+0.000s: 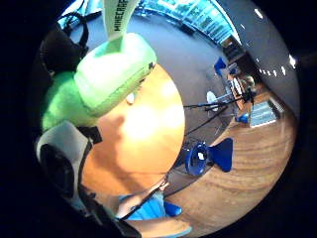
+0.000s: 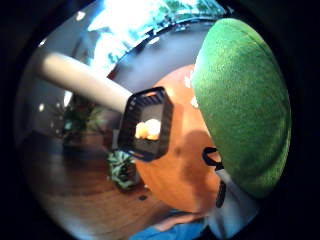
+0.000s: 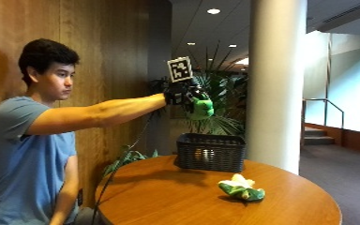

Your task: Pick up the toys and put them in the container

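My gloved right hand (image 3: 183,93) is stretched out high above the black basket (image 3: 210,152) and grips a green plush toy (image 3: 201,107), which hangs from the fingers. The same toy (image 1: 106,79) fills much of the little finger side palm view, with a white tag, and its green body (image 2: 245,105) fills the thumb side palm view. In the thumb side palm view the basket (image 2: 131,122) lies below the palm with a yellow toy (image 2: 148,129) inside. A second green and cream plush toy (image 3: 240,187) lies on the round wooden table (image 3: 168,197), in front of the basket.
A thick white column (image 3: 278,84) stands just behind the table, to the right of the basket. Potted plants (image 3: 221,108) stand behind the basket. Blue chairs (image 1: 210,156) and a tripod (image 1: 218,106) stand on the floor past the table's edge.
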### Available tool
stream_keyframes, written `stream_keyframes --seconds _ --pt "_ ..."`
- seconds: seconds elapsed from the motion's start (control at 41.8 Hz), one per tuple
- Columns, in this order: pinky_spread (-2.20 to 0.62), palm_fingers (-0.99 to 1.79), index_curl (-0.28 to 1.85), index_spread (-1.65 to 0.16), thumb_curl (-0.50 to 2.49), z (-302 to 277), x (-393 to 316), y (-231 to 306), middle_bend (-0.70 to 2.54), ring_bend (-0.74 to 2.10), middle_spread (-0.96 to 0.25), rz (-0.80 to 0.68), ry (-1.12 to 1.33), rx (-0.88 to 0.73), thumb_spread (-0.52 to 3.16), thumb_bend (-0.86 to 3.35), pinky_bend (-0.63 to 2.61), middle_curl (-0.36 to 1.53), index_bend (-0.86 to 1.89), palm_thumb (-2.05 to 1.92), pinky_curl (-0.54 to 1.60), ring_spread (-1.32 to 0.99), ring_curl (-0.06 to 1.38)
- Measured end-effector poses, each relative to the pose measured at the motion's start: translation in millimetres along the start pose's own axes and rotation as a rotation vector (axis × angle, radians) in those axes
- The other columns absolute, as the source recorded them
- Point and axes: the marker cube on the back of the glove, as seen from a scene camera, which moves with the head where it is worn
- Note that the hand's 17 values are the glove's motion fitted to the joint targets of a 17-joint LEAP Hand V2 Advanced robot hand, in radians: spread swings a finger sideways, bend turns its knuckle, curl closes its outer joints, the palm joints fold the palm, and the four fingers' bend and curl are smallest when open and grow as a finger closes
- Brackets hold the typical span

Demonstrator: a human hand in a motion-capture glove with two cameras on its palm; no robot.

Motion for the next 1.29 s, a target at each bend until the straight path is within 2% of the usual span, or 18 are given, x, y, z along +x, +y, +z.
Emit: stream_keyframes --seconds 0.072,0.263,0.359,0.454,0.645,0.741,0.789,0.884,0.908,1.076,1.195,1.291 --pt "-0.34 0.57 0.27 -0.33 0.78 3.2 -27.5 -8.4 0.33 0.91 -0.34 0.090 0.002 -0.004 0.89 0.19 1.31 0.51 0.17 0.76 0.36 -0.40 0.61" --pt "-0.34 0.57 0.28 -0.33 0.82 18.8 -119.3 -5.5 0.31 0.91 -0.34 -0.182 0.045 -0.013 0.87 0.17 1.31 0.55 0.16 0.77 0.36 -0.41 0.62" --pt "-0.34 0.57 0.28 -0.33 0.83 27.4 -154.4 -5.2 0.31 0.91 -0.35 -0.170 0.063 -0.015 0.87 0.16 1.31 0.57 0.15 0.76 0.37 -0.41 0.63" --pt "-0.34 0.55 0.28 -0.33 0.85 36.9 -167.9 -3.3 0.30 0.92 -0.35 -0.233 0.017 -0.013 0.87 0.15 1.33 0.59 0.13 0.76 0.37 -0.41 0.63" --pt "-0.34 0.47 0.24 -0.33 0.86 66.3 -161.2 -0.1 0.27 0.94 -0.32 -0.180 -0.067 -0.096 0.94 0.13 1.40 0.62 0.09 0.70 0.39 -0.39 0.64" --pt "-0.33 0.36 0.18 -0.32 0.84 78.4 -174.1 6.1 0.23 0.99 -0.26 -0.210 -0.106 -0.142 1.08 0.11 1.48 0.62 -0.02 0.61 0.41 -0.36 0.65" --pt "-0.31 0.19 0.15 -0.31 0.82 82.8 -179.7 9.0 0.22 1.00 -0.21 -0.228 -0.133 -0.165 1.11 0.07 1.56 0.63 -0.09 0.55 0.43 -0.33 0.66" --pt "-0.25 -0.06 0.11 -0.29 0.73 89.0 -184.4 16.4 0.24 0.97 -0.10 -0.284 -0.198 -0.235 1.17 0.00 1.65 0.62 -0.05 0.45 0.45 -0.24 0.66" --pt "-0.23 -0.10 0.09 -0.29 0.68 89.8 -184.2 17.8 0.23 0.96 -0.07 -0.293 -0.211 -0.251 1.15 -0.09 1.66 0.61 -0.04 0.33 0.45 -0.22 0.65" --pt "-0.13 -0.22 0.08 -0.28 0.55 89.5 -168.4 13.3 0.19 0.83 0.05 -0.256 -0.146 -0.247 1.15 -0.07 1.64 0.57 0.05 0.12 0.42 -0.11 0.58" --pt "-0.06 -0.25 0.09 -0.28 0.50 82.4 -156.3 9.8 0.18 0.73 0.09 -0.282 -0.125 -0.225 1.14 -0.05 1.61 0.54 0.07 0.06 0.40 -0.04 0.53" --pt "-0.02 -0.30 0.11 -0.28 0.47 80.0 -179.6 4.1 0.16 0.58 0.11 -0.278 -0.079 -0.222 1.13 -0.04 1.56 0.52 0.09 0.03 0.38 -0.01 0.49"
